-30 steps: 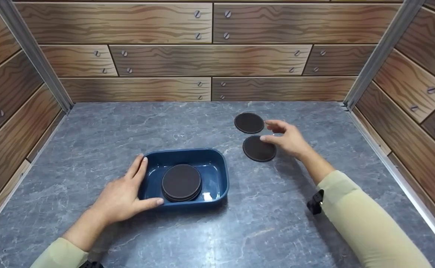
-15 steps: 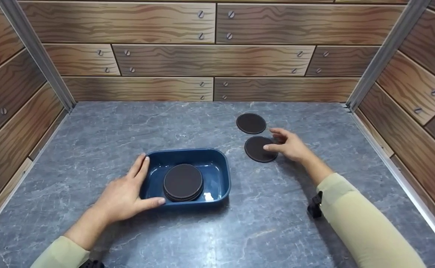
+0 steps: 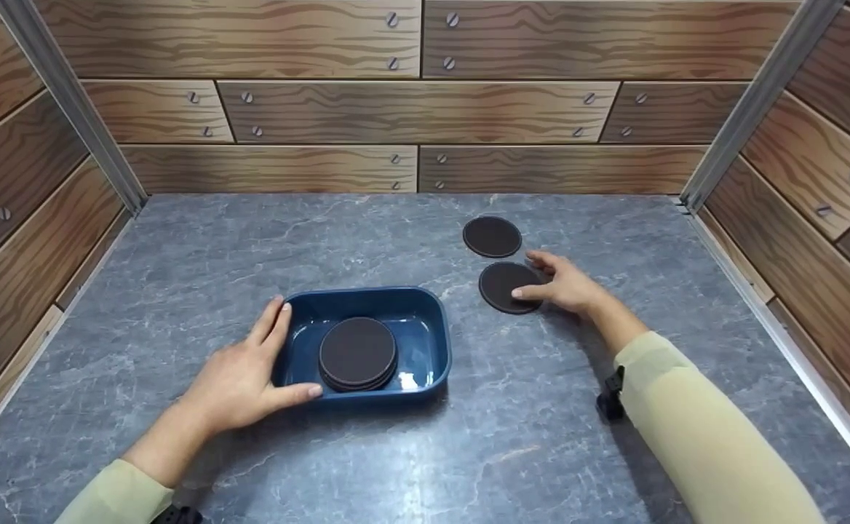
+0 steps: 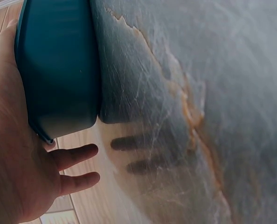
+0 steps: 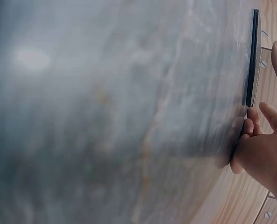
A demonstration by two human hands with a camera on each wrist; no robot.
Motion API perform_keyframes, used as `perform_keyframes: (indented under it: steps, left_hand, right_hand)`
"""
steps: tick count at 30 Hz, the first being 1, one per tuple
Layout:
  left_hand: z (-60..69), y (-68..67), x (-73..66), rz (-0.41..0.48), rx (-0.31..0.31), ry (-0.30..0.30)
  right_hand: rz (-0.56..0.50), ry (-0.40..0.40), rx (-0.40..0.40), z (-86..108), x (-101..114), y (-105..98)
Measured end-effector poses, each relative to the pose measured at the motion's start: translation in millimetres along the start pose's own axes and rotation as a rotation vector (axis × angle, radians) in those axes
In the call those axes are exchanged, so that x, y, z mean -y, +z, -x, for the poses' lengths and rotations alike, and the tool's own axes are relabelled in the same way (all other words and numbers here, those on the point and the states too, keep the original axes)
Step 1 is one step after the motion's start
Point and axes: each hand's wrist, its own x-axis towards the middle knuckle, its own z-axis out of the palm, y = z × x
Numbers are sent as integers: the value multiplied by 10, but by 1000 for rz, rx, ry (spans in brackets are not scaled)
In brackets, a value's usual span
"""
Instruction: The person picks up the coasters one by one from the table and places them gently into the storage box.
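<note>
A blue tray (image 3: 436, 364) stands on the grey surface, holding a stack of round black coasters (image 3: 357, 352). My left hand (image 3: 232, 386) grips its left end, thumb over the near rim, fingers at the far left corner; two fingers of that hand (image 4: 17, 154) stick out free beside the tray (image 4: 59, 60) in the left wrist view. Two more black coasters lie to the right, a far one (image 3: 492, 236) and a near one (image 3: 505, 284). My right hand (image 3: 570, 285) is at the near coaster's right edge, thumb above it; in the right wrist view the thumb of this hand (image 5: 264, 154) stands apart from the coaster edge (image 5: 253, 60).
Wood-patterned panels (image 3: 323, 113) close off the back and both sides of the grey marbled surface (image 3: 250, 240). Metal posts (image 3: 83, 109) stand at the two back corners.
My right hand has drawn slightly nearer, away from the far coaster, and its thumb has come lower over the near one. My left hand and the tray keep their places.
</note>
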Motion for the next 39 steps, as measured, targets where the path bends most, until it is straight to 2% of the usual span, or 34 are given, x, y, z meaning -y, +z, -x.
perform_keyframes:
  steps: [4,11,20,32,39]
  left_hand:
    - [1,-9,1,-3,-8,9]
    - [2,-20,-4,-2,-11,10]
    - [-3,-18,-8,1,-5,9]
    - [5,-21,-7,1,-23,15]
    - [1,-3,-7,1,-7,2]
  right_hand:
    - [23,-6,6,-14,8,9]
    - [132,-1,1,-26,4,15]
    - [192,7,-5,4,33,31]
    - [184,39,-17,-22,22,38]
    - [206,43,-17,-28,18,54]
